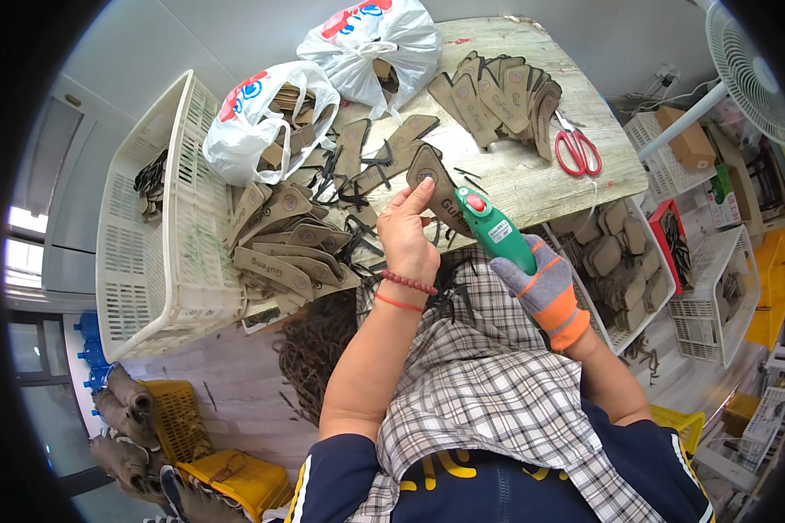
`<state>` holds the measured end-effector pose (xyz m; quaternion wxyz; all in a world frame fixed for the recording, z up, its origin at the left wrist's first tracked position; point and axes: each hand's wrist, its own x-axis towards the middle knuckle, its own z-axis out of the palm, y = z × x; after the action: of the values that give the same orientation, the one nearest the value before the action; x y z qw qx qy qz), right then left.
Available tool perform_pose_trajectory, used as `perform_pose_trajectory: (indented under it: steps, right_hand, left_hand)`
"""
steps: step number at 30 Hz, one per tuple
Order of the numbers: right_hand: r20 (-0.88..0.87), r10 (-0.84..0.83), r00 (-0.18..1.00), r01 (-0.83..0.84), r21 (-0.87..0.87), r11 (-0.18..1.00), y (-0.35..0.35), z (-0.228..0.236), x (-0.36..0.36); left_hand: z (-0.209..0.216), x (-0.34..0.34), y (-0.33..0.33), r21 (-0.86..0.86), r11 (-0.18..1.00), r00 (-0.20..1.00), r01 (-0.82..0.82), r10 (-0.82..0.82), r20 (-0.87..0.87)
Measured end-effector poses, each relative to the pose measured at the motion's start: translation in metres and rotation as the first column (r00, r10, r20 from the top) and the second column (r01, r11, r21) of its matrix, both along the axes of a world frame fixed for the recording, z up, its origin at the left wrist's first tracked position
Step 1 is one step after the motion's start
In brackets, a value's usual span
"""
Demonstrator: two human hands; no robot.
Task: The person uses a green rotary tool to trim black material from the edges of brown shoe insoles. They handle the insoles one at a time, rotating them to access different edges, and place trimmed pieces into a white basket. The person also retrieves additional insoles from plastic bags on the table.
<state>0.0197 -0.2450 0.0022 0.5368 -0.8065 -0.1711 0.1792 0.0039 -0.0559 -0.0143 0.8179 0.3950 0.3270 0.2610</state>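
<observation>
One brown piece (442, 199) is pinched in the fingers (421, 193) of the left hand (407, 227), extending above and to the lower right of their tips. The gloved right hand (542, 286) curls its fingers around a green tool (508, 237), its head at the piece's right edge.

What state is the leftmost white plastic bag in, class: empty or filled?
Filled, at least partly: stacked tan pieces show through the white plastic bag's opening.
</observation>
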Motion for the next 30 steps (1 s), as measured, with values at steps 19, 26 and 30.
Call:
perform_pose_trajectory:
  steps: [19,26,30]
  right_hand:
    - [0.007,-0.01,1.0,0.01,-0.006,1.0,0.0,0.014,0.004]
    - [0.037,0.012,0.999,-0.012,-0.004,1.0,-0.006,0.007,0.001]
    - [0.035,0.019,0.999,-0.018,-0.033,0.999,-0.006,0.014,0.002]
  left_hand:
    - [0.001,-0.024,-0.02,-0.002,0.987,0.984,0.16,-0.159,0.084]
    - [-0.006,-0.024,-0.006,-0.078,0.983,0.964,0.163,-0.142,0.224]
    - [-0.003,-0.024,-0.005,0.023,0.989,0.961,0.148,-0.149,0.231]
